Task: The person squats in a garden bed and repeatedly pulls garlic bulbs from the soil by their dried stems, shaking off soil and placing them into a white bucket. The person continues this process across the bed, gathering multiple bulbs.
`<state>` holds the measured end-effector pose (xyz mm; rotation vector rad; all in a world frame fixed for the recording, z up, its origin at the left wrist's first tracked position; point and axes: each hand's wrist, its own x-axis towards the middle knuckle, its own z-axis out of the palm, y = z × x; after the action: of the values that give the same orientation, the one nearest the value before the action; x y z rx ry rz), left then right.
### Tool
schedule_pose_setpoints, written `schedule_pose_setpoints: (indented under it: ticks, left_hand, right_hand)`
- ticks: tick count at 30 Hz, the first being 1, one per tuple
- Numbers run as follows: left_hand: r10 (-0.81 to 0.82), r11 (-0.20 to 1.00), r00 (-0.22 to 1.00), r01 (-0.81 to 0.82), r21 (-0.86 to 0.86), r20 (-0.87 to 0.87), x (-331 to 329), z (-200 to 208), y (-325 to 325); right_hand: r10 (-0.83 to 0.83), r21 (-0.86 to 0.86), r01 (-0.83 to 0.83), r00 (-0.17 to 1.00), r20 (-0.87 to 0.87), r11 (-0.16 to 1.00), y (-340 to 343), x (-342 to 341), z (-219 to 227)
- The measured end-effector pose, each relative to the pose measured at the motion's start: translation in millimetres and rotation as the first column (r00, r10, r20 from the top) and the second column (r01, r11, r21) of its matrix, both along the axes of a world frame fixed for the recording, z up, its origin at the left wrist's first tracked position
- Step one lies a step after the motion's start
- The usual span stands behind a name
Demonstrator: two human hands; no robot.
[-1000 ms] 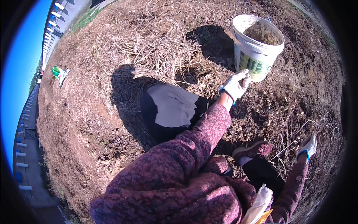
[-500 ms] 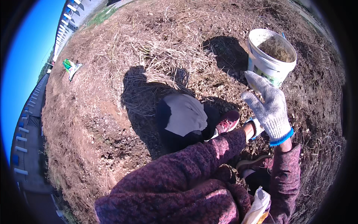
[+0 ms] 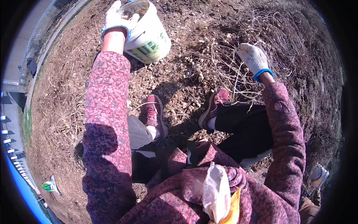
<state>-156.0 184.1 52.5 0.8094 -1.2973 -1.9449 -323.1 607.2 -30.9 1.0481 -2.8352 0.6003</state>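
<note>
My left hand [image 3: 118, 20], in a white knit glove with a blue cuff, reaches over the near rim of a white plastic bucket [image 3: 151, 46] at the upper left. Its thumb and fingers are apart over the bucket's mouth; its palm side is hidden. Off to the right, my right hand [image 3: 254, 60] wears a matching glove. Its fingers are curled closed among dry plant stalks [image 3: 229, 76], and a pale stem runs down from beside it. What lies inside the fingers is mostly hidden. Small pale pods [image 3: 201, 76] cling among the stalks.
My maroon shoes [image 3: 153, 112] rest on dry, littered soil. A white and yellow wrapper [image 3: 217, 192] sits against my jacket. A green and white bag [image 3: 51, 185] lies at the lower left. Brown cloth [image 3: 308, 211] and a white striped item show at the lower right.
The view has swung right, so the bucket now appears at the upper left. My left hand has gone from beside my shoe to the bucket; my right hand has closed among the stalks.
</note>
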Motion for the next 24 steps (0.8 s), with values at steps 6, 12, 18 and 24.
schedule_pose_setpoints:
  ticks: [6,12,18,24]
  left_hand:
    - [-0.131,0.98,0.947,0.168,-0.106,0.293,39,37,-8]
    - [-0.458,0.861,0.771,0.508,0.005,0.442,129,43,111]
    - [-0.556,0.824,0.689,0.529,0.203,0.465,164,54,196]
    - [-0.537,0.843,0.725,0.478,0.247,0.431,169,24,163]
  right_hand:
    - [0.182,0.215,-0.17,0.982,-0.04,0.962,-10,11,-56]
    - [0.377,0.039,-0.379,0.895,-0.238,0.925,-92,38,-68]
    - [0.233,0.065,-0.223,0.927,-0.294,0.973,-170,25,-108]
    - [-0.136,0.468,0.212,0.972,-0.191,0.858,-127,-36,-160]
